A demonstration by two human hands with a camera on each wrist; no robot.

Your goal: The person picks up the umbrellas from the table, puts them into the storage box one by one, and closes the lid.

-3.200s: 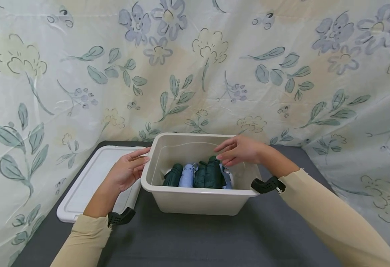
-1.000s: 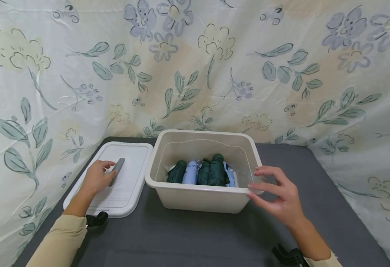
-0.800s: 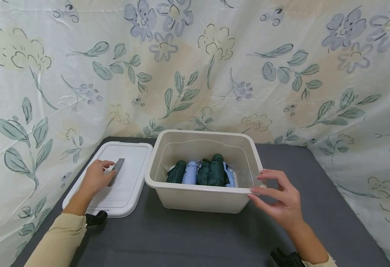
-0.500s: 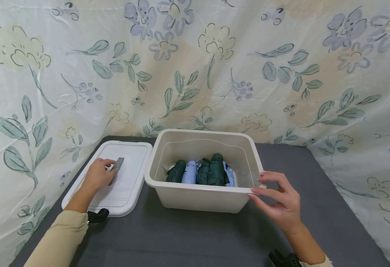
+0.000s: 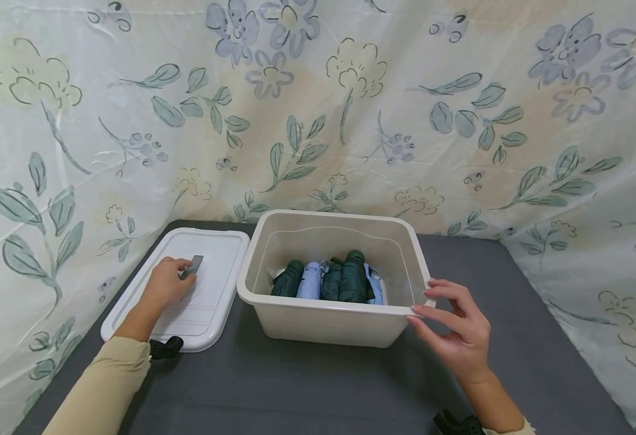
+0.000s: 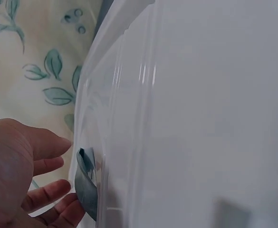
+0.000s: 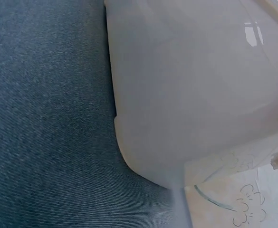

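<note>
A white lid [image 5: 220, 278] lies flat to the left of a cream storage box [image 5: 323, 323]. Over the lid, my left hand [image 5: 165, 281] holds a narrow grey strip [image 5: 192, 267] at its fingertips. The left wrist view shows the strip [image 6: 85, 185] curved, its outer side against the lower fingertips. My right hand [image 5: 456, 323] pinches the box's front right corner, thumb under the rim and fingers over it. Inside the box lie rolled bundles that look like folded umbrellas: dark green ones [image 5: 352, 278] and light blue ones [image 5: 311, 281].
Dark grey cloth [image 5: 307, 393] covers the table. A flowered curtain [image 5: 318, 121] hangs behind and along both sides, close to the lid's left edge. The box's far rim stands near it. In the right wrist view, the box wall [image 7: 186, 85] rises beside the cloth.
My left hand has gone from the box's left rim to the strip on the lid; the strip now looks shorter and bent. My right hand has moved from inside the box to its front right corner.
</note>
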